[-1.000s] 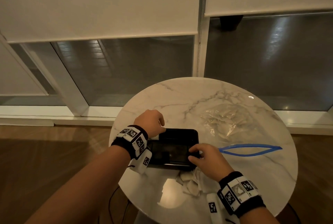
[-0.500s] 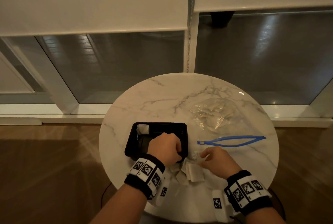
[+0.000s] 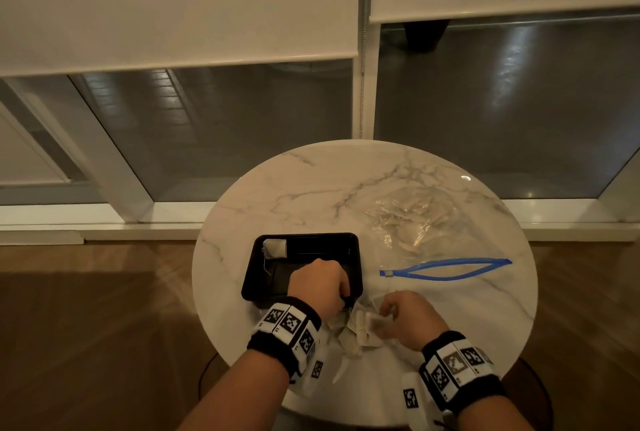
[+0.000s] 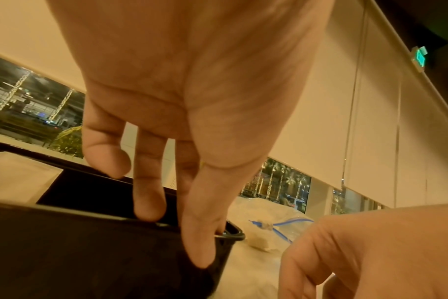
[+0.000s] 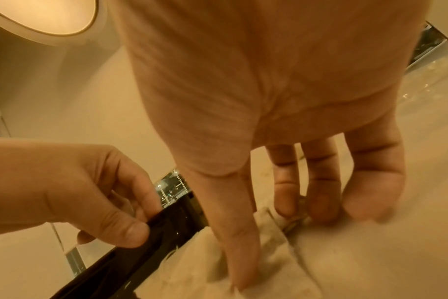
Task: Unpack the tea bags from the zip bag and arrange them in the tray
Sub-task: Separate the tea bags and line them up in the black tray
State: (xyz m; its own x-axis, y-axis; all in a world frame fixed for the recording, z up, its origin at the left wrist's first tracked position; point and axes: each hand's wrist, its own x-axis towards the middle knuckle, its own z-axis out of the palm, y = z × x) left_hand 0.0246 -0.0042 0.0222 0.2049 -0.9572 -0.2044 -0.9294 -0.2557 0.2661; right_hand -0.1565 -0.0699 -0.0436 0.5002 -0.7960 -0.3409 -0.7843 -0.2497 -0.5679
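**Steadying the tray while lifting the next tea bag**

Head view: the left hand [image 3: 320,286] grips the near right corner of the black tray [image 3: 304,240], which sits on the marble table [image 3: 311,184]. One tea bag [image 3: 274,248] already lies in the tray's far left corner. The right hand [image 3: 407,318] curls over a loose pile of tea bags [image 3: 358,332] just in front of the tray. The zip bag [image 3: 412,215] lies open and crumpled farther back on the right, its blue zip strip [image 3: 446,267] gaping. To do this step well, I would take one bag only, lift it free of its neighbours' strings, and set it flat beside the one already placed.

Left wrist view: the thumb [image 4: 200,242] presses the outside of the tray wall while the fingertips [image 4: 148,204] hook over the rim, so the corner is pinched.

Right wrist view: the fingers [image 5: 284,194] and thumb close narrowly on a fold of the top tea bag; the pile lies directly beneath them, touching the tray's edge.
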